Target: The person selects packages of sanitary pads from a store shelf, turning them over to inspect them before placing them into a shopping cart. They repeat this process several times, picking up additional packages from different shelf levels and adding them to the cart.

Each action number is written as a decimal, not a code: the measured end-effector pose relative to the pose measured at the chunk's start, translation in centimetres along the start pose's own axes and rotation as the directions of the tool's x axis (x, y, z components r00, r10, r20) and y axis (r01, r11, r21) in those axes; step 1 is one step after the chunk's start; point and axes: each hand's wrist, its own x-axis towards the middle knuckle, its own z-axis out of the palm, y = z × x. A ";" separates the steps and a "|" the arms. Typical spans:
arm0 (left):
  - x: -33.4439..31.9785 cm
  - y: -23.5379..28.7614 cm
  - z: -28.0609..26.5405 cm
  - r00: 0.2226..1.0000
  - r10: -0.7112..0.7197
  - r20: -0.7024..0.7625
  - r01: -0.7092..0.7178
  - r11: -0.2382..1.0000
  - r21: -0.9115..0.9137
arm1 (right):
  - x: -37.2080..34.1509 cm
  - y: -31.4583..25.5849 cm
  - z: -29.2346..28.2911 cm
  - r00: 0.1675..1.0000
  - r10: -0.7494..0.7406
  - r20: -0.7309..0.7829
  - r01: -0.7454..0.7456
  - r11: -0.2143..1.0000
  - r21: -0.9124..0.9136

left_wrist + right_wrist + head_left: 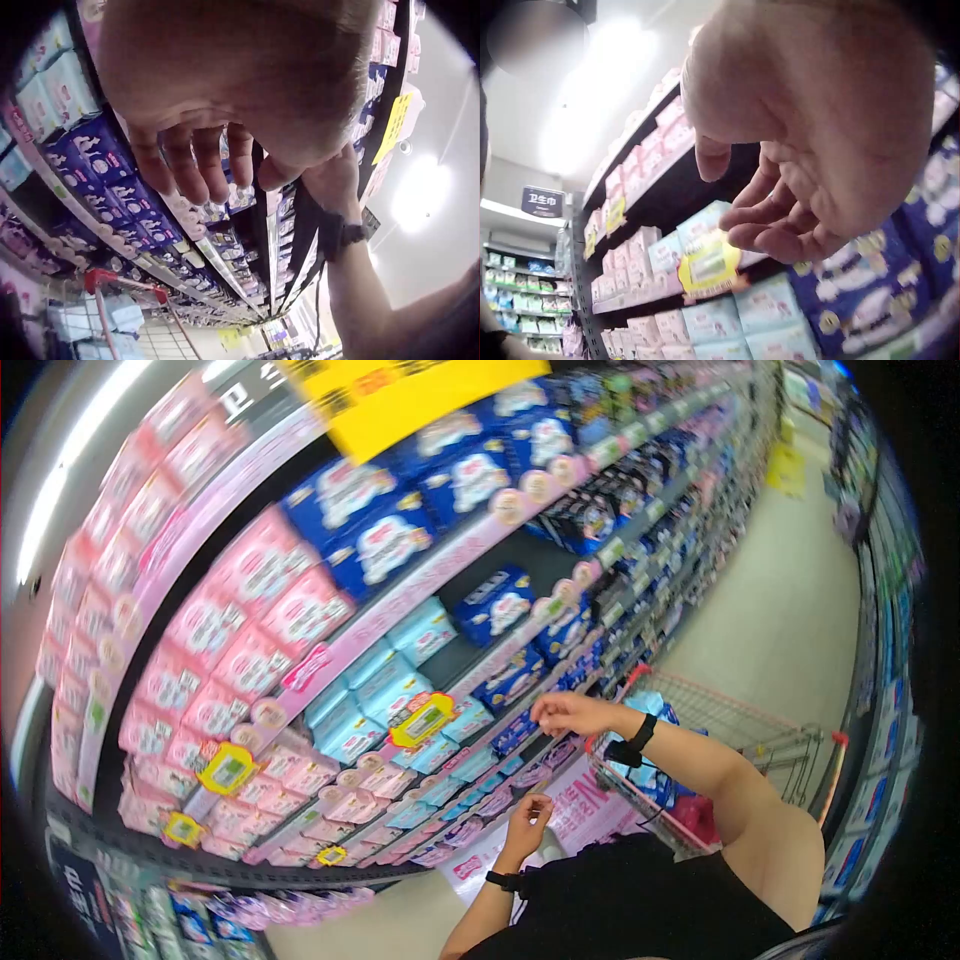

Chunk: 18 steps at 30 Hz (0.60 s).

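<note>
My left hand (530,826) is held in front of my body with its fingers loosely bent and nothing in them. In the left wrist view, four fingers of that left hand (225,97) hang down with the thumb beside them. The right hand (575,714) reaches farther forward, near the lower shelves, also holding nothing. Its fingers (769,240) bend loosely in the right wrist view, overlapping light-blue packs (705,225) there. Both wrists wear black bands. Dark-blue packs (495,605) and pink packs (215,700) fill the shelves alongside.
A wire shopping cart (760,705) with red trim stands beside the right arm, holding blue packs (655,780) and a dark pink item (695,818). Yellow price tags (228,768) stick out from the shelf edges. A yellow sign (420,400) hangs above. The aisle floor (720,615) runs ahead.
</note>
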 end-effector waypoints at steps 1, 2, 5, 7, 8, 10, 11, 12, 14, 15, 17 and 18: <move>0.2 0.1 -1.0 1.000 0.012 -0.013 -0.011 1.000 0.022 | 2.4 -2.3 0.6 0.994 -0.105 0.001 0.105 0.993 -0.046; 0.6 -0.4 -1.9 1.000 -0.007 -0.019 0.008 1.000 0.023 | 4.6 -5.0 1.3 0.983 -0.181 -0.011 0.172 0.948 -0.267; 1.6 -1.4 -4.1 1.000 0.001 -0.018 -0.002 1.000 -0.025 | 10.8 -11.0 3.2 0.879 -0.471 0.073 0.378 0.597 -0.707; 2.1 -2.3 -5.6 1.000 0.029 0.008 -0.028 0.999 -0.028 | 14.6 -11.9 3.8 0.806 -0.571 0.155 0.408 0.348 -0.844; 2.3 -2.7 -6.5 0.999 0.035 0.027 -0.034 0.999 -0.025 | 16.4 -11.7 3.8 0.816 -0.552 0.174 0.357 0.243 -0.902; 2.4 -2.1 -8.7 0.998 0.032 0.051 -0.031 0.999 -0.012 | 19.0 -11.4 4.2 0.821 -0.534 0.203 0.277 0.063 -0.959; 2.5 -2.8 -9.9 0.999 0.044 0.031 -0.043 0.998 -0.048 | 19.9 -11.2 4.3 0.825 -0.529 0.196 0.232 0.002 -0.973; 2.6 -3.9 -10.9 0.998 0.056 0.011 -0.055 0.995 -0.085 | 21.0 -10.4 4.0 0.845 -0.496 0.199 0.183 -0.081 -0.980; 2.6 -5.3 -13.1 0.999 0.039 0.004 -0.039 0.994 -0.103 | 22.3 -10.9 4.6 0.896 -0.422 0.141 0.108 -0.100 -0.989; 2.6 -5.7 -14.2 1.000 0.024 -0.001 -0.024 0.990 -0.138 | 22.8 -10.8 4.6 0.926 -0.370 0.072 0.047 -0.075 -0.996; 2.5 -6.0 -15.9 1.000 -0.008 0.005 0.009 0.979 -0.204 | 23.5 -11.1 4.7 0.907 -0.411 0.088 0.068 -0.062 -0.996; 2.6 -5.7 -16.8 1.000 -0.026 0.010 0.027 0.984 -0.178 | 23.7 -11.2 4.6 0.896 -0.435 0.088 0.072 -0.053 -0.996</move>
